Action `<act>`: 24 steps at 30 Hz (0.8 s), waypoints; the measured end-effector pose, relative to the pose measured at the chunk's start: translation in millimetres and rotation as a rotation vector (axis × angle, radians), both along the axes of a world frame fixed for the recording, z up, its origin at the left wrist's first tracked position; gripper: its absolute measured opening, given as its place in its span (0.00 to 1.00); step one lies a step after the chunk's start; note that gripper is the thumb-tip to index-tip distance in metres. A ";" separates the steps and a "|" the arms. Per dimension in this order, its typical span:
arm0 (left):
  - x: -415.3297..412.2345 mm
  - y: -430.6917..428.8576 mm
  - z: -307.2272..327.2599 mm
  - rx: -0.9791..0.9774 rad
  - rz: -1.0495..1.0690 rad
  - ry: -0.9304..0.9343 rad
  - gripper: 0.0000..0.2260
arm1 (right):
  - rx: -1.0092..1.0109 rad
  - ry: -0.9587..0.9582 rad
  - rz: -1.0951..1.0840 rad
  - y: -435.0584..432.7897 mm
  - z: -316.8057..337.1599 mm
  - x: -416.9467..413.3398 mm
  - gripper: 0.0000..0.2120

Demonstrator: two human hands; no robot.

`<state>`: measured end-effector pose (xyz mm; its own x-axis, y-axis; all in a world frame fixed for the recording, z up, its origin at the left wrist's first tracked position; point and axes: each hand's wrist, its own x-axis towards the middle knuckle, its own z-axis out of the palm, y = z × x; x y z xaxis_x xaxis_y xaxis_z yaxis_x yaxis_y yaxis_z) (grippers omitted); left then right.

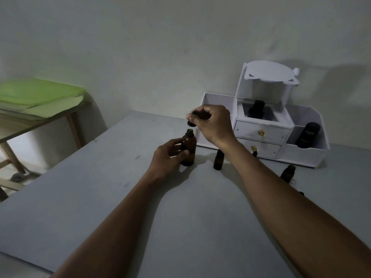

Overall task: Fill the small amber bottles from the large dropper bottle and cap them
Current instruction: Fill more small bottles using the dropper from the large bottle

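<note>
both forearms reach forward over the grey bench, bare to the lower edge of the view; the left hand is wrapped around the body of the large dropper bottle, thumb on the near face and fingers round the left side, its grip closed on the glass; the bottle stands upright on the bench with its neck open; the right hand is poised just above that neck, fingers curled down, its grip closed on the dark dropper cap (only the cap's lower rim and a dark part under the fingers show; a pipette cannot be made out); cap and neck are apart, a narrow gap between them.

just right of the large bottle, partly behind the right wrist, one small amber bottle stands upright; a second small amber bottle stands further right, near the right forearm; whether either is capped cannot be told in this light.

behind them, against the wall, sits a white organiser with two drawers with gold knobs; a dark bottle stands in its upper middle compartment; a black container leans in the right compartment.

far left, a wooden table carries green folders.
</note>
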<state>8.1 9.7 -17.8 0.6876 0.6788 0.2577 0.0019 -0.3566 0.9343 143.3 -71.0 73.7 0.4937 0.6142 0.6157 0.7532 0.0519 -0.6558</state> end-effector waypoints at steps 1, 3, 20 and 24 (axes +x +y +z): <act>0.2 -0.2 -0.2 -0.006 0.001 0.002 0.21 | 0.014 -0.005 -0.002 -1.5 6.9 0.0 0.06; 0.2 -0.1 -0.9 -0.053 0.003 -0.014 0.22 | 0.053 -0.014 0.002 -6.2 22.1 -0.7 0.06; 44.5 -135.9 41.9 0.114 -0.151 -0.163 0.08 | 0.355 0.199 -0.238 -180.6 50.3 88.4 0.01; 86.6 -168.9 32.8 0.008 -0.282 -0.025 0.15 | 0.240 0.247 -0.275 -208.5 44.4 117.8 0.02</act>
